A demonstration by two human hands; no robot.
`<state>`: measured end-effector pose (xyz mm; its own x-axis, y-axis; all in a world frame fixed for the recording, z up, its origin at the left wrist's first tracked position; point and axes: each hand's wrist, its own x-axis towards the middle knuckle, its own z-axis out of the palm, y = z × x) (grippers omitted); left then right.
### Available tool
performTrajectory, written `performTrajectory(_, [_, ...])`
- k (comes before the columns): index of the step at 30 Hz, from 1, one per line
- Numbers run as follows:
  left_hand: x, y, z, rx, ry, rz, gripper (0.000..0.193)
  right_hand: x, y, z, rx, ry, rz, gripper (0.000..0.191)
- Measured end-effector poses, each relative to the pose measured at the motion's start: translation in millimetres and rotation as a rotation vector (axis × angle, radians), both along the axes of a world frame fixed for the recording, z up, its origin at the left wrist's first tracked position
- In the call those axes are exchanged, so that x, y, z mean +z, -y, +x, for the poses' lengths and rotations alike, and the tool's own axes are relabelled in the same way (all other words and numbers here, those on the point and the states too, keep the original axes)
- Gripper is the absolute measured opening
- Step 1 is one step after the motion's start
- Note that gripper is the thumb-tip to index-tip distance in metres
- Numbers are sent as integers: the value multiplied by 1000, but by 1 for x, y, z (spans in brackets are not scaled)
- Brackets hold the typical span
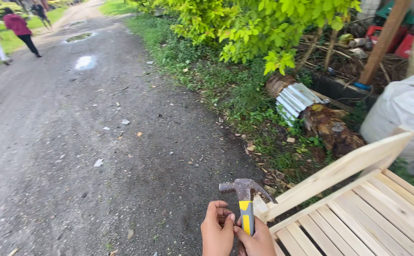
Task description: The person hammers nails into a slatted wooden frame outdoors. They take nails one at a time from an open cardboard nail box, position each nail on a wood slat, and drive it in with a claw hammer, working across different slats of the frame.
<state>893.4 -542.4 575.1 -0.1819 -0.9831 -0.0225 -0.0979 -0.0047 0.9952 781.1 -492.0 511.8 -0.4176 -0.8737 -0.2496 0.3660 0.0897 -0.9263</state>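
My right hand (258, 242) grips the yellow and grey handle of a claw hammer (246, 208), held upright at the bottom middle of the view. Its rusty steel head (241, 186) points left, with the claw to the right. My left hand (216, 231) is curled against the handle and touches my right hand; nothing shows in its fingers. Just right of the hammer is the corner of a pale wooden slatted frame (358, 213), its raised rail (340, 170) running up to the right.
A wet gravel road (74, 142) with puddles stretches ahead on the left. Three people (19, 28) walk far up it. To the right are grass, a leafy bush (254, 28), a corrugated metal sheet (294, 99), a stump, a white sack (401, 109) and a wooden post.
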Motion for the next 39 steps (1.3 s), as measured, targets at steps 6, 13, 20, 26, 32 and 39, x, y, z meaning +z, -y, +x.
performTrajectory(6, [11, 50, 85, 120, -42, 56, 28, 21, 63, 73, 128, -29, -4, 22])
performTrajectory(13, [-4, 148, 84, 95, 39, 43, 28, 0, 165, 64, 130, 8, 1, 25])
performTrajectory(20, [-55, 287, 42, -95, 42, 115, 14, -19, 286, 21, 3, 34, 4, 29])
performTrajectory(26, [-65, 390, 18, -235, -192, 325, 15, 20, 364, 15, -107, 103, 26, 24])
performTrajectory(32, [-77, 495, -32, -286, -211, 423, 19, 25, 420, -27, -212, 87, 147, 24])
performTrajectory(39, [-101, 597, -139, -579, -33, 430, 21, -10, 414, -120, -464, 171, 308, 23])
